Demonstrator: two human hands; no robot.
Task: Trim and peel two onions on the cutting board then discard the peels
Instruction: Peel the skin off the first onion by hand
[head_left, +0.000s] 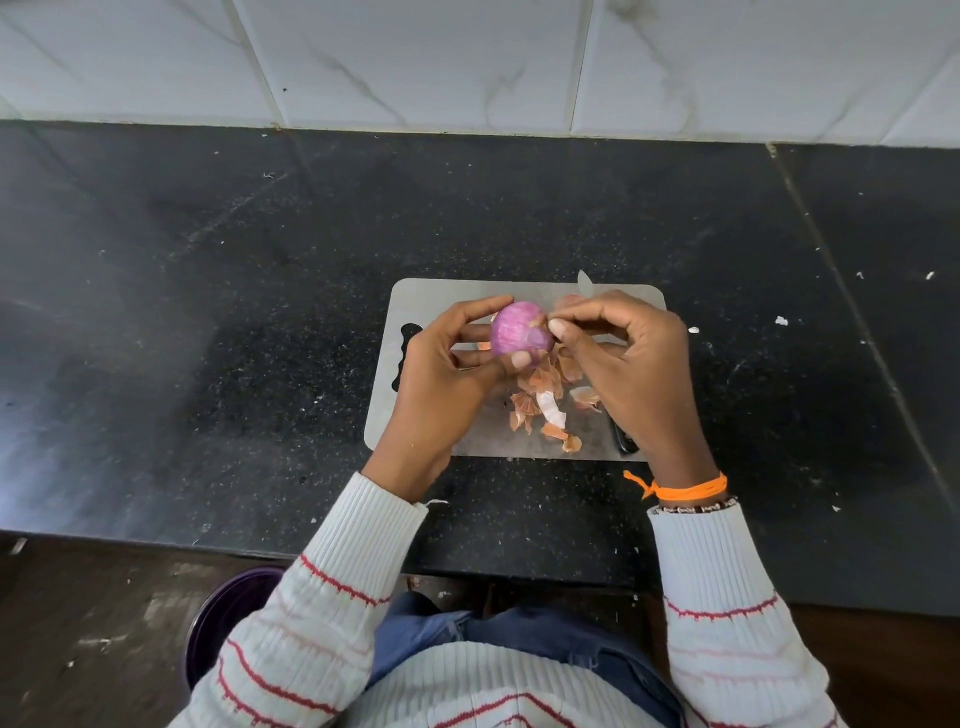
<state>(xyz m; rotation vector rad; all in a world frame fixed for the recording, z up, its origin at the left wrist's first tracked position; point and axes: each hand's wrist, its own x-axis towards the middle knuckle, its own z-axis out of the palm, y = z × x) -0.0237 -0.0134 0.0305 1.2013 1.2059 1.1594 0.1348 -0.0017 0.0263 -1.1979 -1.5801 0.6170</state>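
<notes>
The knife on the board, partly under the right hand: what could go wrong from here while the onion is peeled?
1. The knife lies under the right hand; lowering that hand could meet the blade.
2. Loose peels lie near the cutting board edge and could slide onto the counter.
3. The peeled onion, held in the left hand, looks smooth and might slip.

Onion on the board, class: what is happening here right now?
A person holds a purple onion in the left hand above a grey cutting board, while the right hand pinches at skin on its side. It looks mostly peeled. Dry peels lie on the board beneath. A knife lies on the board, mostly hidden by the right hand.
</notes>
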